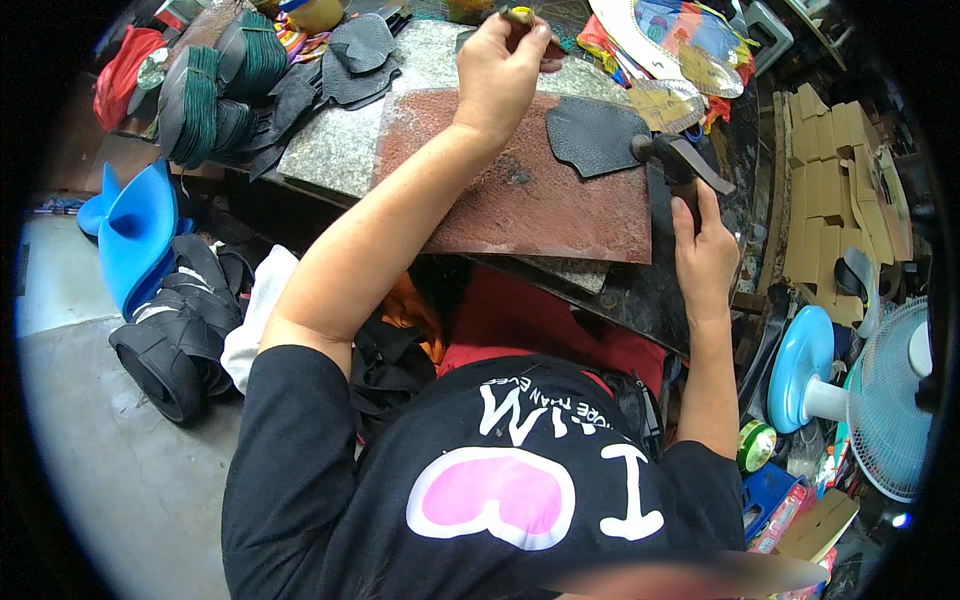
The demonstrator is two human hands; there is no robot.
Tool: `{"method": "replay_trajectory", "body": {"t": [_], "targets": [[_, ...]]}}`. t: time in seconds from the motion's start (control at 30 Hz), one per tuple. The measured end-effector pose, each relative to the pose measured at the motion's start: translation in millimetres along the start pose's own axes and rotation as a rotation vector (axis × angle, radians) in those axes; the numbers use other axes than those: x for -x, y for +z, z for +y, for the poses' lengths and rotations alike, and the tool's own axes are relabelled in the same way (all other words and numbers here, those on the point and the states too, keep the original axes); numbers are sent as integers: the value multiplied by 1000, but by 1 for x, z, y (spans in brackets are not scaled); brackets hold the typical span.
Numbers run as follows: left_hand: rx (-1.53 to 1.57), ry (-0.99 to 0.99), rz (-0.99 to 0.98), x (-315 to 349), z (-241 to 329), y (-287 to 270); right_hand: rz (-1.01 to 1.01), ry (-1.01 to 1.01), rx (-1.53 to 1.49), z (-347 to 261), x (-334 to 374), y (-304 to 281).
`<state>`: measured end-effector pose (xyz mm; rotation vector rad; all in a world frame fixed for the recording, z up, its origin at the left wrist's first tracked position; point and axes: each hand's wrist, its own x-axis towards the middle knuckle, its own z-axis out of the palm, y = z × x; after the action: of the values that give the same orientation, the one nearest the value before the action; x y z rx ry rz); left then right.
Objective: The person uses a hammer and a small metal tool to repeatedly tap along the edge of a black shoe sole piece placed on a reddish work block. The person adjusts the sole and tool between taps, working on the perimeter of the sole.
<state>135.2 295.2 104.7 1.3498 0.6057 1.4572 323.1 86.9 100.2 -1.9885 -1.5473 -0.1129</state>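
I see left hand [497, 72] reached forward, fingers curled tight round small brass-tipped tool [523, 17]. Right of it, black leather piece [592, 135] flat on reddish board [520, 195]. Right hand [703, 255] fisted round hammer [680, 160] handle, hammer head touching leather edge.

The left hand [497, 75] reaches to the far edge of the bench [640, 295], closed around a small tool [522, 16]. The right hand [703, 255] grips a hammer [680, 160] at the bench's right edge, its head touching a black leather piece [592, 135] on the reddish slab [520, 190]. A stone slab [345, 145] lies left.
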Motion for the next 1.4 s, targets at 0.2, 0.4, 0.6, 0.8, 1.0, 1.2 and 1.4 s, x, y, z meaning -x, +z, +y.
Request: {"method": "replay_trajectory", "body": {"t": [0.2, 0.4, 0.6, 0.8, 1.0, 1.2, 1.4], "targets": [[20, -214, 54, 17, -9, -2, 16, 2, 34, 9, 5, 6], [-570, 590, -313, 38, 4, 14, 31, 1, 53, 7, 6, 7], [-527, 673, -326, 42, 12, 18, 10, 22, 35, 9, 8, 9], [-547, 657, -352, 42, 8, 18, 39, -2, 15, 11, 9, 10], [-534, 725, -345, 43, 8, 20, 32, 13, 41, 12, 10, 11], [-544, 729, -399, 46, 11, 22, 48, -13, 41, 13, 11, 11], [-523, 723, -401, 44, 13, 20, 38, 21, 17, 10, 11, 10]]}}
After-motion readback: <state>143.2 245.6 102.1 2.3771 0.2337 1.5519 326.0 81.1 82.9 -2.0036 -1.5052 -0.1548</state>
